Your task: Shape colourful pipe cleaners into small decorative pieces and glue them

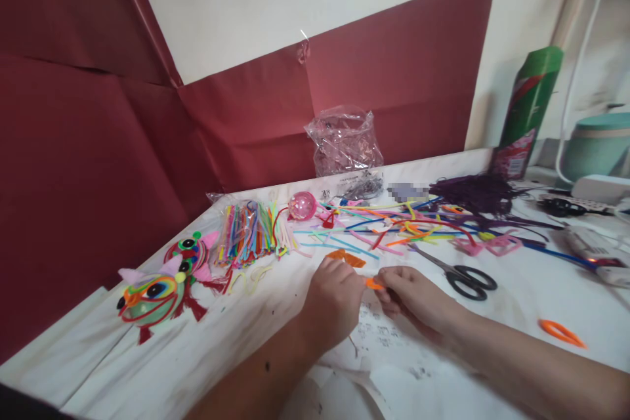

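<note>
Between my two hands, over the middle of the table, is a short piece of orange pipe cleaner (pixel 373 283). My right hand (pixel 411 292) pinches it with thumb and forefinger. My left hand (pixel 332 298) is closed at its other end, its fingertips mostly hidden. Just beyond my left hand lies a flat orange-brown piece (pixel 352 258). Printed paper (pixel 377 331) is under my hands. Scissors with black handles (pixel 472 281) rest to the right of my right hand. Nearer the right edge lies an orange pipe cleaner bent into a narrow loop (pixel 561 333).
Two colourful fish-like crafts (pixel 155 302) stand at left. Behind are a bundle of pipe cleaners (pixel 251 230), a pink ball (pixel 302 206), a clear plastic bag (pixel 347 144) and loose pipe cleaners (pixel 408 226). Purple strands (pixel 472 193) and a green bottle (pixel 529 108) are at back right.
</note>
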Available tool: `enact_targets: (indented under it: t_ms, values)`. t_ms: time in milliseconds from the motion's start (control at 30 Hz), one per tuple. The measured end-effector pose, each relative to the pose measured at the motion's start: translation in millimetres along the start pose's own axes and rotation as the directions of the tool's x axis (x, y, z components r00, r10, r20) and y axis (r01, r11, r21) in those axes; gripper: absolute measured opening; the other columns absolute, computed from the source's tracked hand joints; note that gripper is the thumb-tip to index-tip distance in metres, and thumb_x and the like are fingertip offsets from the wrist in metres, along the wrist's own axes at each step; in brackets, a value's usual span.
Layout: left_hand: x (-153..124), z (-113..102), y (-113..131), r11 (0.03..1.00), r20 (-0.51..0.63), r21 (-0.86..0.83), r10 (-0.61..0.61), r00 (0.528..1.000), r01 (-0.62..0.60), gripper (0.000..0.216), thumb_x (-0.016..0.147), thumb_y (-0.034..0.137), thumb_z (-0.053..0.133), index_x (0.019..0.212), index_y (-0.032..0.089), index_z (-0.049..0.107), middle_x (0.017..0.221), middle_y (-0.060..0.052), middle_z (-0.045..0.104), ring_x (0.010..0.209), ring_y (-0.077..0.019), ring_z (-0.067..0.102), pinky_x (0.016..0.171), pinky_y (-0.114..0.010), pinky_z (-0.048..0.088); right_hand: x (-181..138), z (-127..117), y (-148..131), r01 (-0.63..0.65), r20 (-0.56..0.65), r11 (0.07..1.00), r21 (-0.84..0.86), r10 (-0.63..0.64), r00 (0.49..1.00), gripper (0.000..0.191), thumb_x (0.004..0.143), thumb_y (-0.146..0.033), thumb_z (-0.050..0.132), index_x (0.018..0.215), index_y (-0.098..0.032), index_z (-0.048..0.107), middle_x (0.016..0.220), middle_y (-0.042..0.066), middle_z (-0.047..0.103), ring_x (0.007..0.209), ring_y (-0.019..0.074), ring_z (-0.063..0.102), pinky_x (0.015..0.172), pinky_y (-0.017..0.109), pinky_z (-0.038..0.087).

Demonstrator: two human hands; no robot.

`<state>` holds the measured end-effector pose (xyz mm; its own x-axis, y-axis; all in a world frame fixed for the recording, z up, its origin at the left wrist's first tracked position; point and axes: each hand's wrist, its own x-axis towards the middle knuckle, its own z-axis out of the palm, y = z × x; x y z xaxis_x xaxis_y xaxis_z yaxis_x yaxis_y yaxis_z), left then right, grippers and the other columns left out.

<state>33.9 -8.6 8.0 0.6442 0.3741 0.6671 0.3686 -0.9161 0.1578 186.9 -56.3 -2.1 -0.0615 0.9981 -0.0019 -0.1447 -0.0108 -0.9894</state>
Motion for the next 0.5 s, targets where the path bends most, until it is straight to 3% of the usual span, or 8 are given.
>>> enact_targets:
  t_ms: [100, 200, 267, 333, 433, 500]
  values:
    - [3.6, -2.9, 2.0, 0.945, 0.053, -0.218, -0.237, 0.970, 0.243, 0.016, 0.075, 0.015, 0.048, 0.061, 0.015, 0.056, 0.057, 0.000, 0.049, 0.060, -0.0125, 0.046, 0.060, -0.025, 0.036, 0.2, -3.4, -4.2, 0.113, -0.037, 0.986, -0.124, -0.118, 0.992, 0.020, 0.079, -0.033, 0.048, 0.066, -0.018, 0.051, 0.053, -0.003, 0.049, 0.046, 0.0093, 0.041, 0.051, 0.023, 0.034]
    - [6.9, -6.4, 7.2, 0.721, 0.254, -0.466, -0.445, 0.858, 0.512, 0.013, 0.073, 0.018, 0.050, 0.062, 0.015, 0.055, 0.054, 0.003, 0.046, 0.053, -0.0093, 0.043, 0.053, -0.021, 0.036, -2.2, -7.9, -7.2, 0.302, 0.032, 0.885, -0.355, -0.312, 0.950, 0.020, 0.077, -0.037, 0.054, 0.086, -0.019, 0.056, 0.071, 0.001, 0.058, 0.065, 0.0144, 0.052, 0.062, 0.025, 0.039]
    - [6.8, -6.8, 9.4, 0.620, 0.361, -0.508, -0.477, 0.801, 0.598, 0.015, 0.074, 0.020, 0.049, 0.061, 0.015, 0.054, 0.052, 0.004, 0.044, 0.049, -0.0082, 0.039, 0.048, -0.020, 0.034, -4.4, -9.1, -6.8, 0.356, 0.087, 0.808, -0.470, -0.359, 0.929, 0.019, 0.079, -0.037, 0.052, 0.078, -0.019, 0.058, 0.074, 0.002, 0.060, 0.070, 0.0156, 0.053, 0.065, 0.026, 0.039]
    - [5.5, -6.3, 8.7, 0.668, 0.363, -0.468, -0.452, 0.815, 0.579, 0.017, 0.075, 0.023, 0.048, 0.061, 0.015, 0.054, 0.051, 0.004, 0.044, 0.049, -0.0088, 0.040, 0.049, -0.020, 0.034, -5.6, -8.7, -5.4, 0.338, 0.072, 0.775, -0.534, -0.357, 0.931, 0.027, 0.081, -0.040, 0.048, 0.065, -0.019, 0.055, 0.065, 0.000, 0.056, 0.062, 0.0140, 0.049, 0.060, 0.025, 0.037]
    - [4.9, -7.6, 0.5, 0.899, 0.225, -0.311, -0.244, 0.943, 0.307, 0.021, 0.077, 0.023, 0.045, 0.059, 0.015, 0.055, 0.055, 0.000, 0.050, 0.057, -0.0120, 0.045, 0.060, -0.025, 0.037, -3.8, -8.6, -5.8, 0.233, 0.050, 0.818, -0.526, -0.243, 0.969, 0.037, 0.081, -0.046, 0.045, 0.055, -0.019, 0.044, 0.051, -0.004, 0.041, 0.049, 0.0104, 0.037, 0.048, 0.023, 0.029]
    - [6.7, -11.9, -9.5, 0.958, 0.191, -0.234, -0.124, 0.974, 0.168, 0.022, 0.077, 0.021, 0.045, 0.058, 0.016, 0.055, 0.058, -0.001, 0.053, 0.060, -0.0129, 0.046, 0.066, -0.027, 0.038, -0.6, -11.7, -9.4, 0.169, 0.078, 0.859, -0.484, -0.150, 0.986, 0.040, 0.078, -0.050, 0.047, 0.054, -0.019, 0.042, 0.049, -0.005, 0.037, 0.046, 0.0092, 0.033, 0.046, 0.023, 0.027]
